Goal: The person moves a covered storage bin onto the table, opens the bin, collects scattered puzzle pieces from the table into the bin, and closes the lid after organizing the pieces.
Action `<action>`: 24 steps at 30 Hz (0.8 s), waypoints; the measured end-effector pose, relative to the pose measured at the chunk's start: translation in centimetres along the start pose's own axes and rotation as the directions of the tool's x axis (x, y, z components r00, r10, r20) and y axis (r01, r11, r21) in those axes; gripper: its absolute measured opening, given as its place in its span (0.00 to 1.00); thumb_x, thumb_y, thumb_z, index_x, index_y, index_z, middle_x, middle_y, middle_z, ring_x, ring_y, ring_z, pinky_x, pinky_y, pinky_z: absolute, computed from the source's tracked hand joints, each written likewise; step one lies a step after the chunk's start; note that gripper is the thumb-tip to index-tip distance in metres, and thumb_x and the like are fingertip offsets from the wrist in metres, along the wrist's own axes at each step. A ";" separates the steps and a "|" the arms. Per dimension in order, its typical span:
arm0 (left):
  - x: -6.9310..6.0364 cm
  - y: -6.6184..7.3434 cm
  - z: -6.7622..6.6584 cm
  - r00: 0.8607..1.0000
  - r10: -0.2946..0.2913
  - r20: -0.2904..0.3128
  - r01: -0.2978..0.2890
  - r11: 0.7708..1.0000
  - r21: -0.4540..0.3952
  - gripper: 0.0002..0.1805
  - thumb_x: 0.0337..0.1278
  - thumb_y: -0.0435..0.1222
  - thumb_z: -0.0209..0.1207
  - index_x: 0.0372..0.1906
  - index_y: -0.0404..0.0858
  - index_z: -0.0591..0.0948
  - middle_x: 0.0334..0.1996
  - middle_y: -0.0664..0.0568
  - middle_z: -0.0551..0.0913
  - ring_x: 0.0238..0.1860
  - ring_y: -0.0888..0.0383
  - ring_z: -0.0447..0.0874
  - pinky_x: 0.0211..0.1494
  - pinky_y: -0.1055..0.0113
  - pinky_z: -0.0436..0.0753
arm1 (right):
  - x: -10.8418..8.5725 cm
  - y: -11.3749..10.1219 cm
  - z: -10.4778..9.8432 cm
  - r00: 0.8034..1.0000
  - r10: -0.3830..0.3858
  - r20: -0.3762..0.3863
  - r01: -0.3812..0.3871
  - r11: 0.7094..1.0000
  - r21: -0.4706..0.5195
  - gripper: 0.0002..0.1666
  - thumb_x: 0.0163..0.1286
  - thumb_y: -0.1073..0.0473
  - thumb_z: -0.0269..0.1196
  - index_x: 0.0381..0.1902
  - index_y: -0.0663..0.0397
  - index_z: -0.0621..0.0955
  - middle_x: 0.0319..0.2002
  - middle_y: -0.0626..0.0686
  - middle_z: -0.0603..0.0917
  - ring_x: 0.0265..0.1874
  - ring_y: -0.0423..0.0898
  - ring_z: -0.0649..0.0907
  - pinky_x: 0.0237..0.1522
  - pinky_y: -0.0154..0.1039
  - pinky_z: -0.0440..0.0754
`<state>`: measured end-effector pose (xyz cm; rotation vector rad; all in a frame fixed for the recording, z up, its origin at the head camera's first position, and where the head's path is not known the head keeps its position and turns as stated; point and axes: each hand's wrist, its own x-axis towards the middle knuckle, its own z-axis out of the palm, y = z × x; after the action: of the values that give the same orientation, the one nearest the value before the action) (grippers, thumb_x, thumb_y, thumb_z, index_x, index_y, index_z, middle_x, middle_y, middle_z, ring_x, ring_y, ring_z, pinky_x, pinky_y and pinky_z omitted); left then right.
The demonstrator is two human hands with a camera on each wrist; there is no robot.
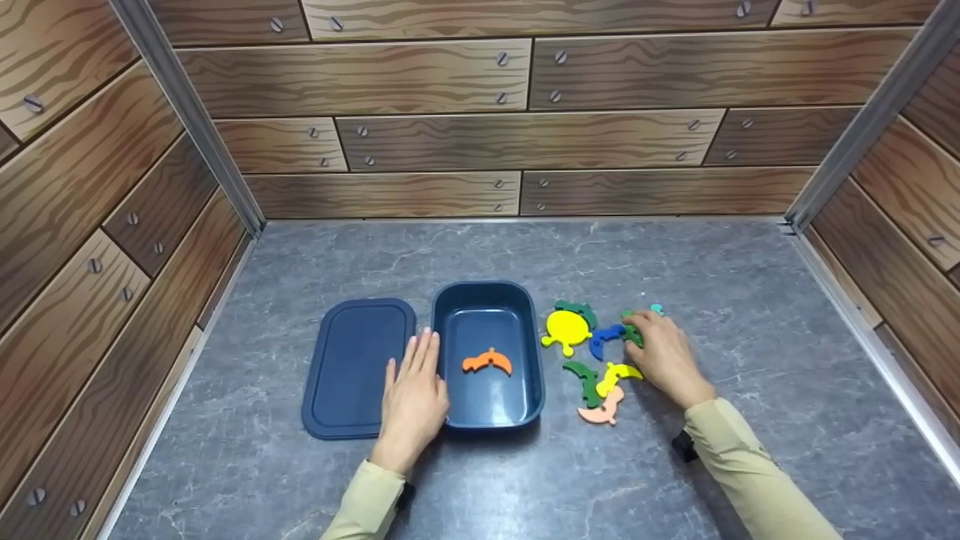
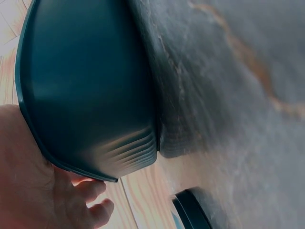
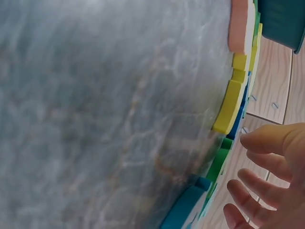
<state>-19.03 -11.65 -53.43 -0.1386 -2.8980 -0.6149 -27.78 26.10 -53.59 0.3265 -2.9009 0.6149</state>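
Left hand lies straight-fingered along the container rim; right hand spreads loosely beside a green piece. Marbled tabletop reaches plank-patterned walls.

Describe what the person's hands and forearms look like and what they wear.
The left hand and right hand are gloveless. The left sleeve and right sleeve are long, pale khaki and unpatterned. A small left black wrist piece and right black wrist piece show beside the cuffs, too dark for detail.
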 end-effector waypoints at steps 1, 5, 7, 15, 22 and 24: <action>0.0 0.0 0.0 1.000 -0.001 0.000 0.001 1.000 0.000 0.34 0.69 0.35 0.51 0.77 0.42 0.58 0.77 0.53 0.54 0.76 0.51 0.50 0.74 0.44 0.51 | 0.0 0.0 0.0 1.000 0.005 0.009 -0.005 1.000 -0.002 0.21 0.65 0.67 0.64 0.56 0.67 0.80 0.56 0.67 0.77 0.54 0.67 0.75 0.55 0.66 0.69; 0.0 0.0 0.0 1.000 -0.004 0.006 0.004 1.000 0.001 0.34 0.69 0.35 0.51 0.77 0.42 0.58 0.77 0.53 0.54 0.76 0.51 0.49 0.74 0.43 0.51 | 0.0 0.2 0.3 0.999 0.027 0.040 -0.026 1.000 -0.016 0.21 0.65 0.67 0.64 0.56 0.67 0.80 0.55 0.67 0.77 0.53 0.68 0.75 0.54 0.67 0.69; 0.0 0.0 0.0 1.000 -0.006 0.007 0.006 1.000 0.002 0.34 0.69 0.35 0.51 0.77 0.42 0.58 0.77 0.54 0.54 0.76 0.51 0.49 0.74 0.44 0.51 | 0.1 0.3 0.4 0.998 0.035 0.048 -0.034 0.999 -0.015 0.22 0.65 0.67 0.64 0.56 0.67 0.80 0.54 0.67 0.77 0.53 0.68 0.76 0.54 0.67 0.69; -0.1 0.0 0.0 1.000 0.004 -0.021 -0.004 1.000 -0.007 0.33 0.69 0.35 0.51 0.77 0.41 0.60 0.76 0.52 0.56 0.76 0.51 0.50 0.73 0.42 0.53 | 0.5 0.4 0.7 0.998 0.030 0.051 -0.030 1.000 -0.001 0.21 0.65 0.68 0.64 0.56 0.68 0.79 0.50 0.67 0.77 0.47 0.65 0.79 0.47 0.62 0.77; -0.1 0.0 0.0 1.000 0.005 -0.009 -0.005 1.000 -0.002 0.33 0.70 0.36 0.51 0.77 0.42 0.60 0.76 0.52 0.55 0.76 0.51 0.50 0.73 0.43 0.52 | 0.8 0.5 0.6 0.993 0.084 0.077 -0.087 0.996 0.033 0.20 0.66 0.70 0.62 0.56 0.69 0.79 0.52 0.70 0.76 0.50 0.66 0.78 0.49 0.62 0.77; 0.0 0.0 -0.1 1.000 0.006 -0.004 -0.006 1.000 0.003 0.33 0.70 0.36 0.51 0.77 0.42 0.59 0.77 0.52 0.55 0.76 0.51 0.50 0.73 0.43 0.52 | 0.9 0.5 0.5 0.994 0.084 0.074 -0.087 0.996 0.035 0.20 0.66 0.70 0.63 0.56 0.69 0.79 0.52 0.71 0.77 0.50 0.67 0.78 0.50 0.63 0.77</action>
<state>-18.97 -11.72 -53.34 -0.1455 -2.8937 -0.6093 -28.80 26.21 -54.12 0.2352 -2.9884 0.6865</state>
